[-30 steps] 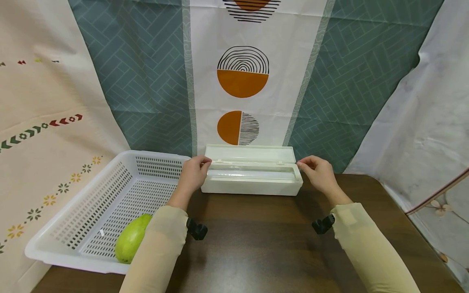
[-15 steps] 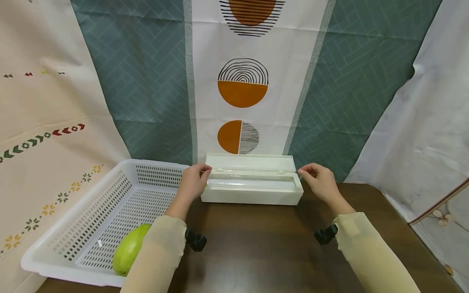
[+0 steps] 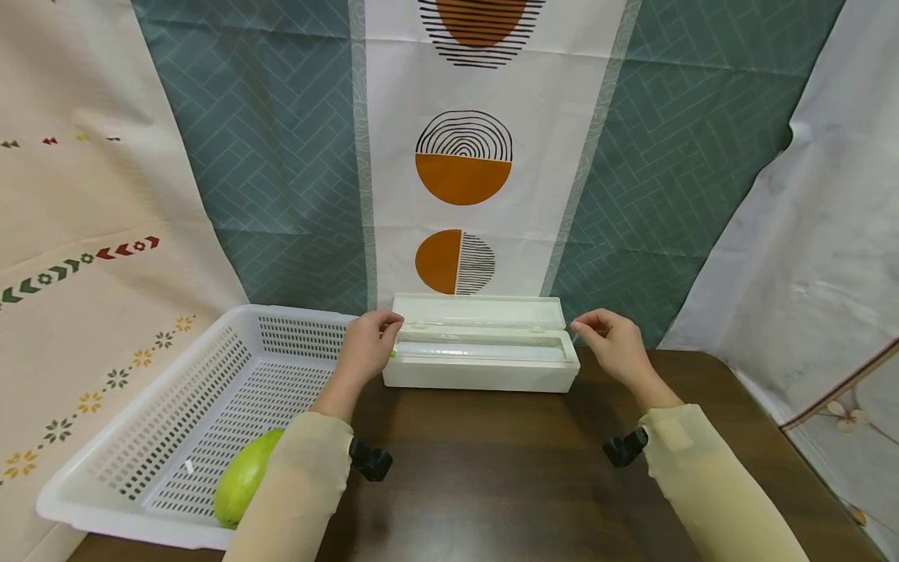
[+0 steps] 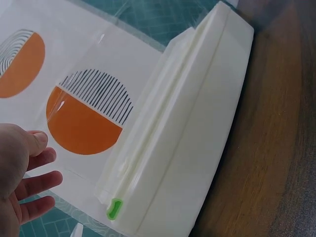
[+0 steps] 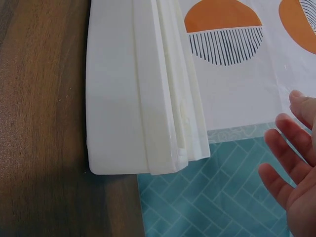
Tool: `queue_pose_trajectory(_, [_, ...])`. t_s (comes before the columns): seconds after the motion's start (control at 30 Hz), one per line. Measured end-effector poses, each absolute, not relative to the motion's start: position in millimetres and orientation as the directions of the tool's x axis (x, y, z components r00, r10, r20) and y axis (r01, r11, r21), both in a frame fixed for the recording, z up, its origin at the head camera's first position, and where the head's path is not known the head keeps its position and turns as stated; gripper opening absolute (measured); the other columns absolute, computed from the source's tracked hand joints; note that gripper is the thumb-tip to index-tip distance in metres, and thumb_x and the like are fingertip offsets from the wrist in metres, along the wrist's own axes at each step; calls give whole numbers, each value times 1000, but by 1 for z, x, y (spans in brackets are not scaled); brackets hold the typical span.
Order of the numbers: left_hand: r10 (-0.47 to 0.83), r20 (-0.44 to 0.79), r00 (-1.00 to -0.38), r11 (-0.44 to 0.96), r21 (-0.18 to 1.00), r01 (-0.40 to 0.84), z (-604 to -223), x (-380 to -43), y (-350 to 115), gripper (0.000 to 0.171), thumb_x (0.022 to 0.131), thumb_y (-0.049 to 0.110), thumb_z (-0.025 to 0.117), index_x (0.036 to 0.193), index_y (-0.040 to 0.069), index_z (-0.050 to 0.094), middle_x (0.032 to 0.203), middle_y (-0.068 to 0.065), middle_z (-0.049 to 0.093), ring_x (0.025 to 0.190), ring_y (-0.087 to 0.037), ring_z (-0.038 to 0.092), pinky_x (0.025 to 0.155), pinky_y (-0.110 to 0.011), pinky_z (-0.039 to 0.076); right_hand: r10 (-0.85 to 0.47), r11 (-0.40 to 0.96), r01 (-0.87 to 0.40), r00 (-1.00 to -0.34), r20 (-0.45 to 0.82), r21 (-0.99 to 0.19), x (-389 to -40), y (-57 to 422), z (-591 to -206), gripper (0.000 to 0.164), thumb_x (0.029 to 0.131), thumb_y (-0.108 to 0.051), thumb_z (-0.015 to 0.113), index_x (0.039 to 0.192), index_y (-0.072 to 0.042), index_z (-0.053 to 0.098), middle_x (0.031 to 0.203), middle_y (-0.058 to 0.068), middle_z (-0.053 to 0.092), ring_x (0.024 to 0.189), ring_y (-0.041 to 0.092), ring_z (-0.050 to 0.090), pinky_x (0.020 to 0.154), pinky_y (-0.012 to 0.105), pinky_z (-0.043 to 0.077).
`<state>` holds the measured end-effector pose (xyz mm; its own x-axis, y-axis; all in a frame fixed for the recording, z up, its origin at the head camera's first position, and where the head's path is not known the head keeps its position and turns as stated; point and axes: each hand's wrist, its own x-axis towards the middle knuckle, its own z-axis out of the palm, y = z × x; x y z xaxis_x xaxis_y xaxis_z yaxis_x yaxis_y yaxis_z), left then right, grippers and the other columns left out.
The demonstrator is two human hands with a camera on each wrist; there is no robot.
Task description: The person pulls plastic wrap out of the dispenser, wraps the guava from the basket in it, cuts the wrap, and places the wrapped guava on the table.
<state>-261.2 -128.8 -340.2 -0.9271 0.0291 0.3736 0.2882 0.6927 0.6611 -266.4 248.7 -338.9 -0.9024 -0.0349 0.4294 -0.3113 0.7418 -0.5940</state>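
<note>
A white plastic wrap dispenser box (image 3: 481, 377) stands at the back of the table with its lid (image 3: 485, 311) raised. Inside lies a roll of clear plastic wrap (image 3: 485, 353). My left hand (image 3: 368, 343) is at the box's left end, thumb and forefinger pinching the wrap's edge; faint glints of the film show beside it in the left wrist view. At the opposite end my right hand (image 3: 612, 343) pinches the other side of the thin film, its remaining fingers loosely bent. A green slider (image 4: 115, 209) sits at the box's left end.
A white perforated plastic basket (image 3: 133, 521) stands on the left, holding a green mango-like fruit (image 3: 246, 478) partly covered by my left sleeve. The brown wooden table (image 3: 485, 484) extends in front of the box. A patterned cloth (image 3: 463, 78) hangs close behind.
The head view has tilted up, so everything sits lower in the picture. Both hands keep their pinch and have barely moved relative to the box.
</note>
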Motion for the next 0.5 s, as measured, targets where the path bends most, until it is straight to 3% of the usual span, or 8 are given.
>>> queue_pose_trajectory(0.5, [43, 433, -901, 681, 647, 343, -336, -260, -129, 20, 95, 13, 56, 105, 0, 68, 97, -16, 71, 86, -28, 64, 81, -43, 51, -28, 736, -309, -903, 429, -602, -265, 248, -333, 25, 92, -29, 62, 98, -5, 67, 86, 12, 67, 68, 16, 50, 56, 22, 43])
